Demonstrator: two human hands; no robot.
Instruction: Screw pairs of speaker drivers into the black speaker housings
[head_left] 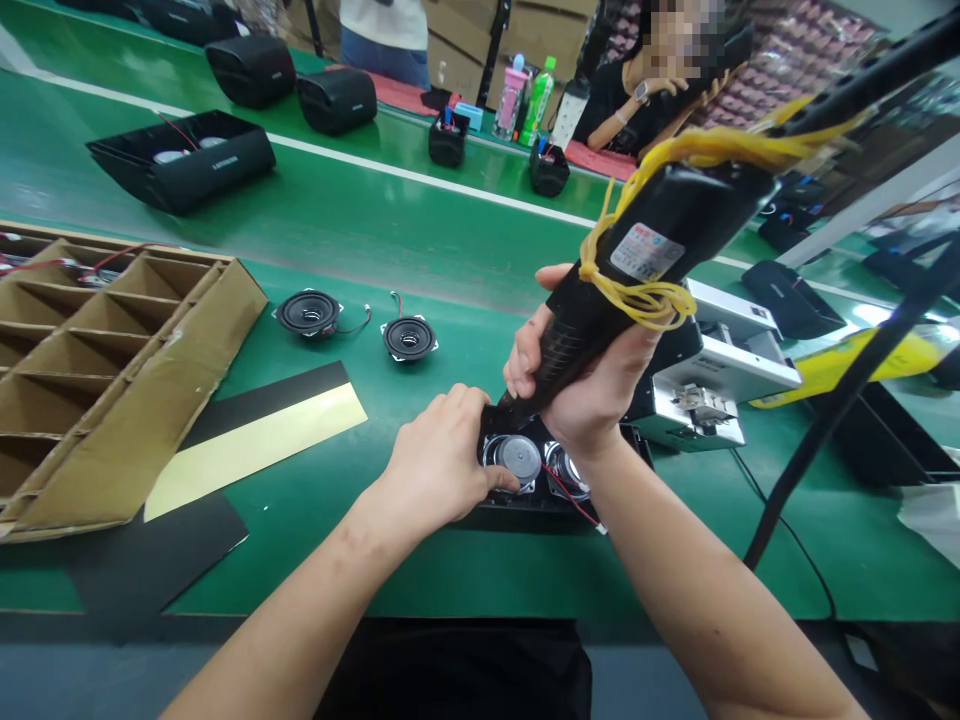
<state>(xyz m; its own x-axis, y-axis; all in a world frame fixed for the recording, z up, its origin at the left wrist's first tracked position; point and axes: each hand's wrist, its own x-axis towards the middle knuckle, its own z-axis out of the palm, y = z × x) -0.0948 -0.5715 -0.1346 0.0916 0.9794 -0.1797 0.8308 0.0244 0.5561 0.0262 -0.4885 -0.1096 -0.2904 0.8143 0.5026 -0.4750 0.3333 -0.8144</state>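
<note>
My right hand (592,385) is wrapped round a black power screwdriver (592,320) with yellow bands tied on it. The tool slants down, its tip at the upper left part of a black speaker housing (517,515). Inside the housing lie two round drivers, the left one (519,457) showing its grey back, and a red wire with a white plug hangs over the front edge. My left hand (446,455) grips the housing's left end, thumb beside the left driver. Two loose drivers (307,313) (409,339) rest on the green bench behind.
A divided cardboard box (150,400) stands at left, beside black and yellow strips (262,445). A silver machine (697,380) is at right. Black housings (187,160) sit on the green conveyor (337,210). A person sits across, arms raised.
</note>
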